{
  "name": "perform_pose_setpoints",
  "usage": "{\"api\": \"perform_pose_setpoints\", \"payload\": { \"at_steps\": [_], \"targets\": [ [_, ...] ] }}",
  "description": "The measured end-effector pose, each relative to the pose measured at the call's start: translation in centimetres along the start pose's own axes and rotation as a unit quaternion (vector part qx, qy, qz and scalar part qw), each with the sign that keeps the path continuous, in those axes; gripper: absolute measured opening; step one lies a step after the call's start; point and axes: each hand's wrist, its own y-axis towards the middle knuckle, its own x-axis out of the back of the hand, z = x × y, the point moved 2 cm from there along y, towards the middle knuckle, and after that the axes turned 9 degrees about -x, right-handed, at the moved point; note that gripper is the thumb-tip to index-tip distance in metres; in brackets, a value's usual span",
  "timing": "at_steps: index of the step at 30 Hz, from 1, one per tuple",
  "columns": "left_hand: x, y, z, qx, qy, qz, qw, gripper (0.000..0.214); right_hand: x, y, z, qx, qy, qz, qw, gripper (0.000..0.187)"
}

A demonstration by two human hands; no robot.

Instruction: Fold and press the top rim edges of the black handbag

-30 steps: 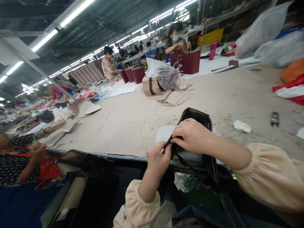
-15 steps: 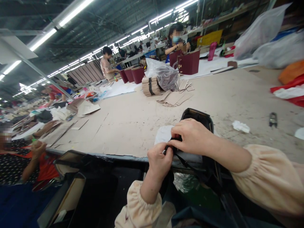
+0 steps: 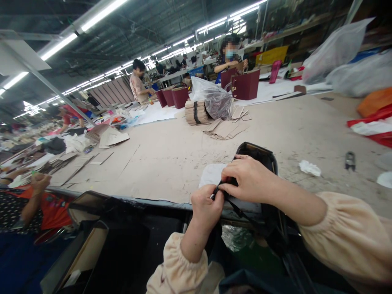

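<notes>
Near the table's front edge, my left hand (image 3: 207, 204) is closed in a pinch on a black strap (image 3: 237, 209). Just to its right, my right hand (image 3: 248, 178) bends its fingers over the same strap, thumb and fingertips close together. The two hands nearly meet, so the strap between the fingers is mostly hidden. Behind and under my right wrist stands a black bag (image 3: 266, 154) with a stiff rim, partly covered by my arm. A white sheet (image 3: 211, 174) lies on the table behind my fingers.
Thread snips (image 3: 349, 161) and a crumpled white scrap (image 3: 310, 168) lie to the right. Bundled brown card pieces (image 3: 195, 113), a clear plastic bag (image 3: 214, 98) and maroon bags (image 3: 246, 85) stand farther back. At left are black boxy bags (image 3: 88, 249) and a co-worker's hand (image 3: 39, 182).
My hands keep their hold on the strap with only slight finger movement. The co-worker at left has shifted leftward in view. The camera has moved slightly.
</notes>
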Motion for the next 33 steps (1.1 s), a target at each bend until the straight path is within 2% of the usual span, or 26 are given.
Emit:
{"api": "perform_pose_setpoints", "payload": {
  "at_steps": [5, 9, 11, 16, 22, 27, 33],
  "targets": [
    [0.1, 0.2, -0.1, 0.003, -0.012, -0.003, 1.0, 0.026, 0.2, 0.0, -0.7, -0.019, -0.016, -0.01, 1.0, 0.017],
    [0.3, 0.2, 0.0, 0.009, -0.011, -0.002, 1.0, 0.026, 1.0, -0.5, -2.7, -0.087, 0.012, -0.078, 0.993, 0.023],
    [0.3, 0.2, -0.1, 0.008, -0.011, -0.001, 1.0, 0.027, 1.4, -0.8, -3.2, -0.096, 0.038, -0.099, 0.99, 0.025],
    [0.0, 0.0, -0.2, -0.006, -0.011, -0.004, 1.0, 0.022, 1.0, -1.5, -1.2, -0.047, 0.062, -0.033, 0.996, 0.018],
    [-0.1, -0.3, -0.3, -0.016, 0.0, -0.004, 1.0, 0.017, -0.4, -0.9, 0.2, -0.069, 0.039, 0.003, 0.997, 0.022],
    [0.0, -0.1, -0.3, -0.018, -0.004, -0.004, 1.0, 0.022, -0.6, -0.7, -0.4, -0.067, 0.029, 0.001, 0.997, 0.019],
    [0.0, -0.1, 0.0, -0.007, -0.013, 0.004, 1.0, 0.024, 0.0, -1.0, -1.5, -0.072, 0.051, -0.058, 0.994, 0.017]
  ]
}}
